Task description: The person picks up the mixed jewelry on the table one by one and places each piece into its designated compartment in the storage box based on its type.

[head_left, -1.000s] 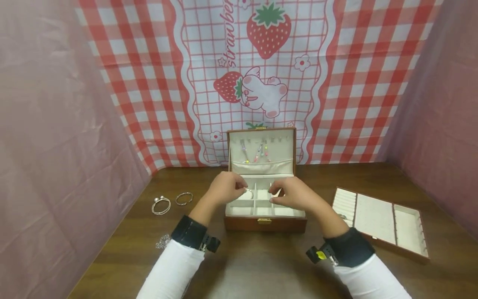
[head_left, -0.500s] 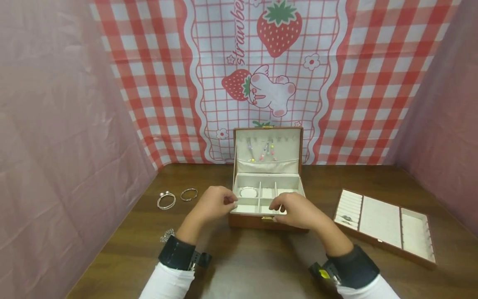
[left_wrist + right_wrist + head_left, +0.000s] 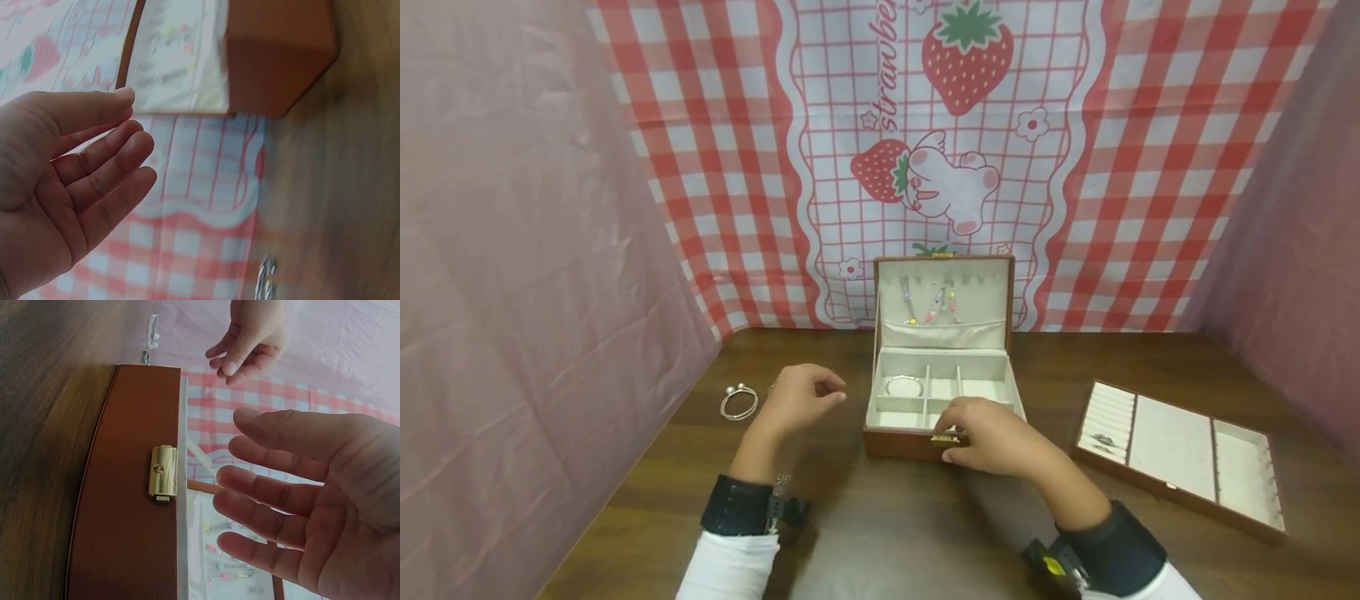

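Observation:
A brown jewelry box [image 3: 901, 444] stands with its lid raised, showing cream compartments. A silver bracelet [image 3: 904, 396] lies in its back left compartment. My left hand [image 3: 792, 404] hovers left of the box, fingers loosely bent and holding nothing; the left wrist view shows them apart from the thumb. Largely hidden behind that hand is another silver bracelet, which appears in the left wrist view as a twisted silver band [image 3: 265, 278]. At the box's front, near the gold clasp [image 3: 164, 472], my right hand [image 3: 996, 437] has its fingers spread and holds nothing.
A bangle with pearl-like balls [image 3: 741, 388] lies at the left. Silver chain [image 3: 783, 480] shows beside the left wrist. Colorful beaded strands [image 3: 936, 305] hang inside the lid. A cream-lined tray [image 3: 1172, 442] with rings sits at the right.
The left hand released the bracelet in the back left compartment and moved left, away from the box. My right hand drew back from the compartments to the front edge.

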### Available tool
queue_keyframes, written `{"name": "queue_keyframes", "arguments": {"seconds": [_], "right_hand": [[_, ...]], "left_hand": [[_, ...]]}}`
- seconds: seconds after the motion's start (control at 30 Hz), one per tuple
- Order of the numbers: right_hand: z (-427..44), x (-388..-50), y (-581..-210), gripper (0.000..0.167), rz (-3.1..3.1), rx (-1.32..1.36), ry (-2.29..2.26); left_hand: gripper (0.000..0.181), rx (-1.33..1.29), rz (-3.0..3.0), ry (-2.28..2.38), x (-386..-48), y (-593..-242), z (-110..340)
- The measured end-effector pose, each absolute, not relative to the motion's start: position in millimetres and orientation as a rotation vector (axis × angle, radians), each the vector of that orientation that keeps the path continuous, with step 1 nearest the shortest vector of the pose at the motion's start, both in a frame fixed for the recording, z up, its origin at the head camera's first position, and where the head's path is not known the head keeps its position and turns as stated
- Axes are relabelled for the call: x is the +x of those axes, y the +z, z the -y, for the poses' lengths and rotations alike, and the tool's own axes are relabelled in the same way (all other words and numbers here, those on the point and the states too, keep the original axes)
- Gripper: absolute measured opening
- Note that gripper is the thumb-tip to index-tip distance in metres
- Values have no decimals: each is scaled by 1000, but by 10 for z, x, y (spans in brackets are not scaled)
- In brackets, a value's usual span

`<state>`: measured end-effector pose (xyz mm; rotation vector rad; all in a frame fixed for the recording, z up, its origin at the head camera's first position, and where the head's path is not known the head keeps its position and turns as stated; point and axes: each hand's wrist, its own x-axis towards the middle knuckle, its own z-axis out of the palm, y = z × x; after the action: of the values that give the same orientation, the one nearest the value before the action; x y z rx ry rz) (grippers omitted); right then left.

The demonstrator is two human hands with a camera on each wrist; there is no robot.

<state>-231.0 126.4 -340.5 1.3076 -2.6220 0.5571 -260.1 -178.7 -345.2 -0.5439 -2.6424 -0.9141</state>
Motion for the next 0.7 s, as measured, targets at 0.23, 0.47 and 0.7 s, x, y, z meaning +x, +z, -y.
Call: {"name": "queue_keyframes", "arguments": {"seconds": [0.23, 0.47, 0.7], "right_hand": [[-1291, -2304, -3406, 18, 2647, 1302, 567], [-1314, -2297, -3392, 18, 2631, 1316, 585], [-1335, -2285, -3384, 19, 2652, 1311, 580]], "left_hand": [[14, -369, 2679, -846, -2651, -3383, 2267], [17, -333, 2784, -667, -2866, -3349, 2718], [36, -145, 2975, -606, -3041, -3450, 3023]]}}
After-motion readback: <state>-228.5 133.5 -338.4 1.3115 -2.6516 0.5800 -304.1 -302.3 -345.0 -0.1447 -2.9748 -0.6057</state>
